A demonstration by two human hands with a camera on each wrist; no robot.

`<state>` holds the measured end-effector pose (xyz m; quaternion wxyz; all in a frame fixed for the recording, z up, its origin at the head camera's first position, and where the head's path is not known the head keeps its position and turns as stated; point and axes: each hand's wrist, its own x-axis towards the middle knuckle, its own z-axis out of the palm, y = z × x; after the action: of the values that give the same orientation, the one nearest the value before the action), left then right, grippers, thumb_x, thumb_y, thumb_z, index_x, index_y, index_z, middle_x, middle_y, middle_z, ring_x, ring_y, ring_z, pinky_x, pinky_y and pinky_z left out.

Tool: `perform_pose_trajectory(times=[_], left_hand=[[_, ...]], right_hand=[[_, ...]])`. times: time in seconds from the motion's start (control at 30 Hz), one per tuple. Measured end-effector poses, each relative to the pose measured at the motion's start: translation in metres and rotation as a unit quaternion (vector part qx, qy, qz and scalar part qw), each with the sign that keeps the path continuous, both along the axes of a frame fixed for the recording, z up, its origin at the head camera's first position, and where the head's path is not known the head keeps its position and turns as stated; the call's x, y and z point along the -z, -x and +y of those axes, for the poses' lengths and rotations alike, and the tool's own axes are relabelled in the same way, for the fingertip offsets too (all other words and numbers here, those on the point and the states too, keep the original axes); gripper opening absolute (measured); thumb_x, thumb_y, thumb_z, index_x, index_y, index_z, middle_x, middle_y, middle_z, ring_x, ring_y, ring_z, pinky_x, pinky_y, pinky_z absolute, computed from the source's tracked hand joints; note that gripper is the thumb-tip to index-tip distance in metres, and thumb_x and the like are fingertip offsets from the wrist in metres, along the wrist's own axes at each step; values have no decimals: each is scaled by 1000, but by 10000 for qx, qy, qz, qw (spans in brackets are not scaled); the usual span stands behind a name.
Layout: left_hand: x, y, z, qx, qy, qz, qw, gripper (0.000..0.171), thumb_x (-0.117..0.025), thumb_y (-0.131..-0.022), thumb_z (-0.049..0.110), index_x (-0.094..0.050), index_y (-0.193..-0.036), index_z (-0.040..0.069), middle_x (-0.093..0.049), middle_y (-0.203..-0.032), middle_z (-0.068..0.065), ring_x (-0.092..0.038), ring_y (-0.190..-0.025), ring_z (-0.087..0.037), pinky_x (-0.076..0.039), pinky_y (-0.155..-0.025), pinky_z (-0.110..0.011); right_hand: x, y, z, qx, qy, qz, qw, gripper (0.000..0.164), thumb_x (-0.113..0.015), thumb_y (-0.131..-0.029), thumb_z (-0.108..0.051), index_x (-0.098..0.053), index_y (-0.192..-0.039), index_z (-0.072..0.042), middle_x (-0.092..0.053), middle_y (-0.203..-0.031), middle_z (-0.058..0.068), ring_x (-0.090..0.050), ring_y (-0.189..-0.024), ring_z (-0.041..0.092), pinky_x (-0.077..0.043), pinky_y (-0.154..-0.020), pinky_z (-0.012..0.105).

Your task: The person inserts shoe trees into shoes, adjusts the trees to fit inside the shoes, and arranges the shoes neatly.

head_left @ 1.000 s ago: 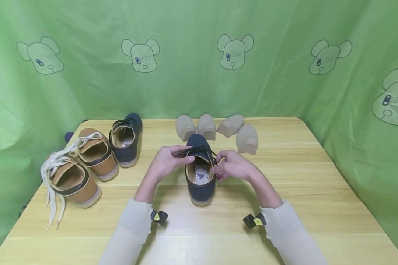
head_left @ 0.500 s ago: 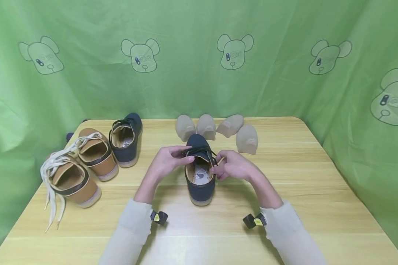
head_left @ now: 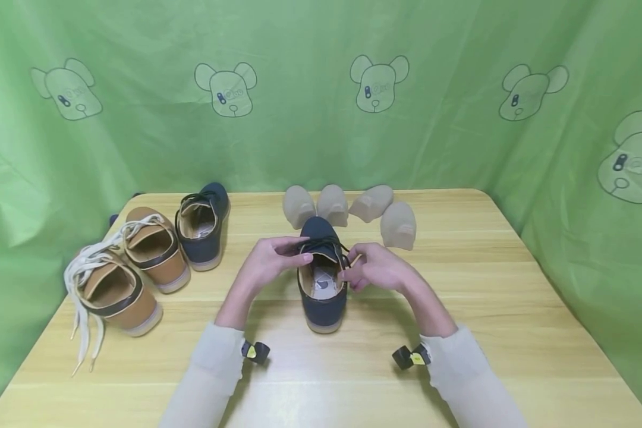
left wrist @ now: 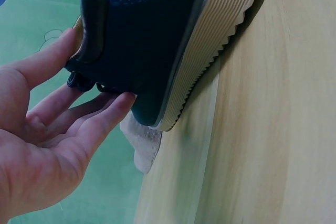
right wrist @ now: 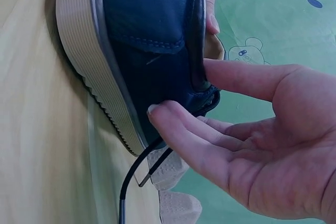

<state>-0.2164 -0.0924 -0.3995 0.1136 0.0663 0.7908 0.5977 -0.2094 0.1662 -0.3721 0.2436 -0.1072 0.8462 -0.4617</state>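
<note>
Scarcely anything moves since the earlier frame: the navy shoe (head_left: 324, 309) appears at most a hair's breadth to the left, a drift that could equally be the head camera's, while both hands keep their places on either side of it. The stillness suggests a steadying pause in the work, with the upper held firm and nothing rearranged.

The shoe stands sole down at the middle of the wooden table (head_left: 476, 321), heel toward the person, toe toward the green curtain (head_left: 433, 154). The left hand (head_left: 267, 260) holds the shoe's left side near the lacing, its thumb at the edge of the mouth and its other fingers against the outside, only the thickness of the upper between. The right hand (head_left: 377, 267) mirrors it, thumb hooked just inside the mouth and fingers bent against the outer wall. Whether it also has the black lace (right wrist: 125, 187) that dangles beside it, one cannot tell.

The printed insole shows in the mouth; the toe's inside is hidden. Four grey moulded pieces (head_left: 398, 226) lie beyond the toe, untouched by either hand. To the left wait a second navy shoe (head_left: 203, 248) and two tan shoes (head_left: 170, 270) with white laces (head_left: 97, 252).
</note>
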Motion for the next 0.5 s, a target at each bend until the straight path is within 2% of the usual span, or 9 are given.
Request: perform_pose_trajectory(times=[0.17, 0.27, 0.4, 0.5], left_hand=[[1, 0, 0, 18, -14, -55, 10000, 48, -86, -82, 34, -72, -128, 23, -69, -133, -3, -62, -128, -21, -49, -110, -43], [1, 0, 0, 43, -19, -49, 10000, 49, -85, -83, 34, -71, -128, 23, -69, -133, -3, -62, -128, -21, -48, -110, -42], [2, 0, 0, 64, -29, -23, 10000, 50, -85, -83, 34, -71, -129, 22, -69, -133, -3, -62, -128, -21, -48, -110, -42], [1, -1, -1, 76, -54, -53, 9999, 50, -86, -82, 33, -71, -129, 22, -69, -133, -3, -62, -128, -20, -48, -110, -42]], right_hand=[[-6, 3, 3, -95, -329, 209, 9992, 44, -78, -88, -19, -60, -118, 7, -74, -92, 19, -74, -85, 36, -62, -81, 47], [-11, 8, 6, 9, -489, 467, 9977, 46, -76, -91, -23, -59, -122, 7, -73, -92, 21, -73, -84, 34, -61, -81, 49], [-18, 15, 11, 621, -727, 1096, 9894, 48, -71, -95, -28, -59, -129, 4, -72, -100, 20, -71, -88, 31, -60, -80, 42], [-21, 19, 14, 1288, -719, 1585, 9763, 49, -71, -95, -29, -59, -132, 0, -72, -108, 20, -69, -97, 32, -58, -83, 40]])
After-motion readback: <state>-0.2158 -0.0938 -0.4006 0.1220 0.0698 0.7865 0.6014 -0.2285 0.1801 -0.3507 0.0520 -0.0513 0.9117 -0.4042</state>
